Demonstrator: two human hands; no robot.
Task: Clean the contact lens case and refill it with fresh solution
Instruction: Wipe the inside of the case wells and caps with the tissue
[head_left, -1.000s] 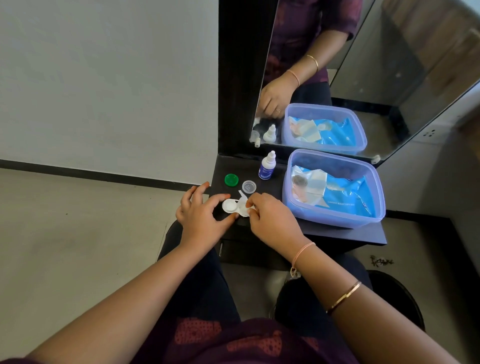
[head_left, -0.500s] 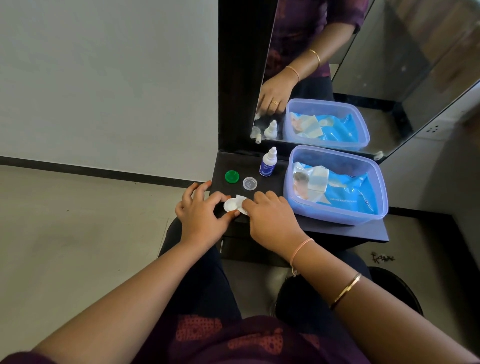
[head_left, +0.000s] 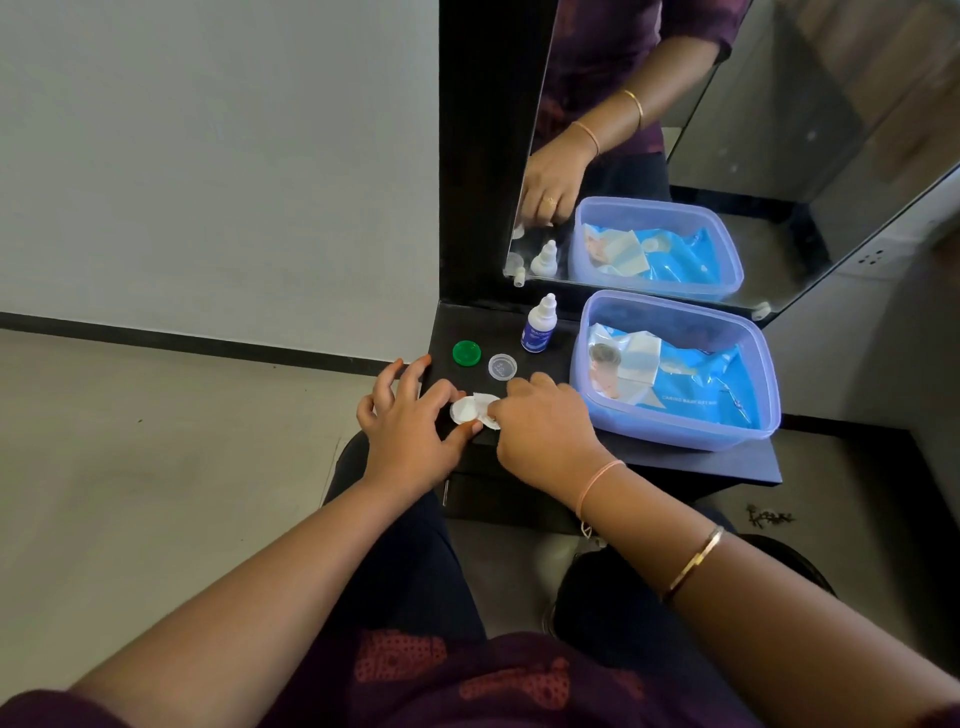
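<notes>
Head view: over the last second the right hand has slid forward across the white plastic contact lens case. It now hides the right well, which was partly in sight before, and only the left well shows. A small scrap of white tissue pokes out from under its curled fingers, which seem to grasp the scrap and press it into the hidden well, though the fingertips themselves are covered. The left hand has barely moved: thumb and forefinger pinch the rim of the left well to steady the case on the dark tabletop, and the other fingers are spread loose. I judge this to be the wiping stage, with refilling not begun. Just beyond the case lie its two loose lids, a round green screw cap and a round clear screw cap, both off and apart from it. Further beyond the case stands the small blue-labelled white dropper bottle, upright and untouched. To the right of the case sits a translucent violet-blue plastic tub with no lid on. It holds a glossy blue wipe packet and, on the side nearer the case, a folded white sheet. Whether the visible left well holds any liquid cannot be told.
</notes>
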